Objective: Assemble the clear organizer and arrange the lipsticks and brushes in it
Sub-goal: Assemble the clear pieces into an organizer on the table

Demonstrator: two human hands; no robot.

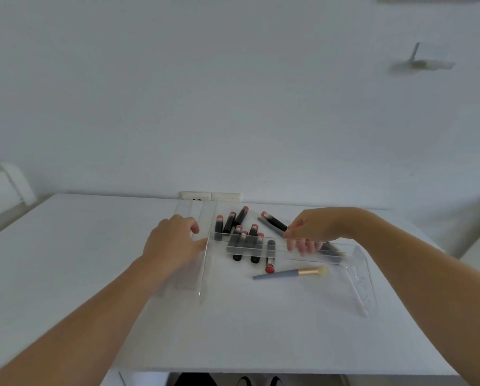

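Observation:
A clear acrylic organizer shelf [277,247] spans the white table between two upright clear side panels, the left panel [205,271] and the right panel [361,282]. My left hand [171,240] holds the left panel's top edge. My right hand [308,228] grips the clear shelf near its middle, fingers curled over its far edge. Several black lipsticks with pink ends [240,235] lie in a loose pile under and behind the shelf. A grey brush with a gold ferrule [291,273] lies in front. A dark brush [272,222] lies behind my right hand.
More clear panels [194,210] lie flat at the table's back edge near a wall socket [211,196]. A white chair back [4,188] stands at far left. The table [66,260] ends close to me at the bottom of the view.

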